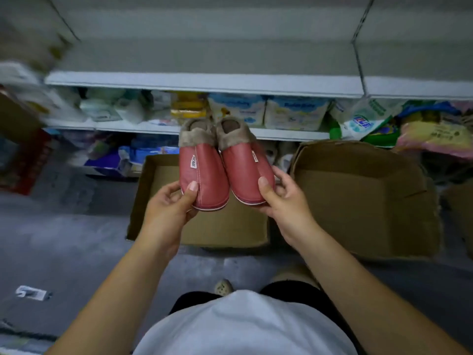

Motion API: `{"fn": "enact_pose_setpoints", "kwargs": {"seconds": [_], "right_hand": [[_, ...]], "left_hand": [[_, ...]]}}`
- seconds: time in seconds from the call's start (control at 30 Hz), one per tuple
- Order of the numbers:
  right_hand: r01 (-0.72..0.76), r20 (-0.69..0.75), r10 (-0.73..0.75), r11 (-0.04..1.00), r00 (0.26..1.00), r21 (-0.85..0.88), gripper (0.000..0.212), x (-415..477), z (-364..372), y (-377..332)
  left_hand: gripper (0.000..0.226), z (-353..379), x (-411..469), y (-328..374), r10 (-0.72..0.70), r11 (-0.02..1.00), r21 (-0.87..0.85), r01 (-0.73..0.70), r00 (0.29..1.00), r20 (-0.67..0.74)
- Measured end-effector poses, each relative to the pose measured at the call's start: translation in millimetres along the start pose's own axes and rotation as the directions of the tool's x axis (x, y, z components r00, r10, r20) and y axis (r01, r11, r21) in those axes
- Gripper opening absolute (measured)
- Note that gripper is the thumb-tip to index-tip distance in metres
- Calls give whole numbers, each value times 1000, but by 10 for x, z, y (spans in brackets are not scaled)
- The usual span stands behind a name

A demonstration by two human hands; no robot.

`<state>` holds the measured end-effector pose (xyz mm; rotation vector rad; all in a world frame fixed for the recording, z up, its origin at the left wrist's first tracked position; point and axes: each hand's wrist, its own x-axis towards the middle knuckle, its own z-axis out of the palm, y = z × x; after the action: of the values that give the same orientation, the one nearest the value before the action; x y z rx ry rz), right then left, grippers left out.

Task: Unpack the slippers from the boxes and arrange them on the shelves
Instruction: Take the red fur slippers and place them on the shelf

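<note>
Slippers [204, 180], two of them, red leather-look with grey-brown fleece collars, white sole edging and a small white tag on each upper, are held up side by side and touching, toes toward the person and openings toward the shelving, in front of the nearer box. The left hand [166, 208] grips the left slipper [202, 172] at its toe: the thumb [192, 187] lies flat on the upper and the other fingers curl beneath the sole. The right hand [284, 203] grips the right slipper [245, 172] in the same way, thumb pressed on the toe and fingers wrapped round the outer edge and underneath. Two open brown cardboard boxes stand on the grey floor [64, 239]: the left box [143, 190] directly below the pair, the right box [358, 201] just beside it, larger and with a crumpled rim. The corner of a third carton [460, 213] shows at the right edge. Two white shelf boards run across behind: the upper shelf [204, 82] looks bare on top, and the lower shelf [128, 126] carries blurred packaged goods, among them two blue-and-white packs [238, 108] standing side by side. One scrap of white paper [32, 293] lies on the floor at the left.
</note>
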<state>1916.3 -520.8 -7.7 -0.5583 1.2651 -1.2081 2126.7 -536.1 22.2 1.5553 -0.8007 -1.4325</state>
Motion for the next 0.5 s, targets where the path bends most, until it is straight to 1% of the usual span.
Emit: {"fn": "enact_pose_setpoints", "kwargs": {"seconds": [0.07,0.13,0.2,0.3,0.4,0.5], "right_hand": [[45,10,-45,999,999,-15,60,-42,278,-87],[93,20,-93,995,995,-34,61,-57,507,-204],[146,47,-143,987,989,-69,56,-25,698,-361],[211,97,-203,974,974,-86,46,95,972,-651],[246,136,-235,967,963,-71,45,254,1259,-892],[272,197,-253,959,947,-80,46,425,1575,-1040]], "left_hand": [[41,-215,44,214,36,999,-12,-36,999,12],[42,-360,86,434,78,996,-48,-77,997,27],[40,-470,155,625,136,989,-70,-133,990,41],[47,-584,285,880,197,975,-116,-192,980,36],[33,-693,422,1116,236,954,-185,-235,972,-13],[28,-864,544,1343,284,941,-171,-292,956,-68]]}}
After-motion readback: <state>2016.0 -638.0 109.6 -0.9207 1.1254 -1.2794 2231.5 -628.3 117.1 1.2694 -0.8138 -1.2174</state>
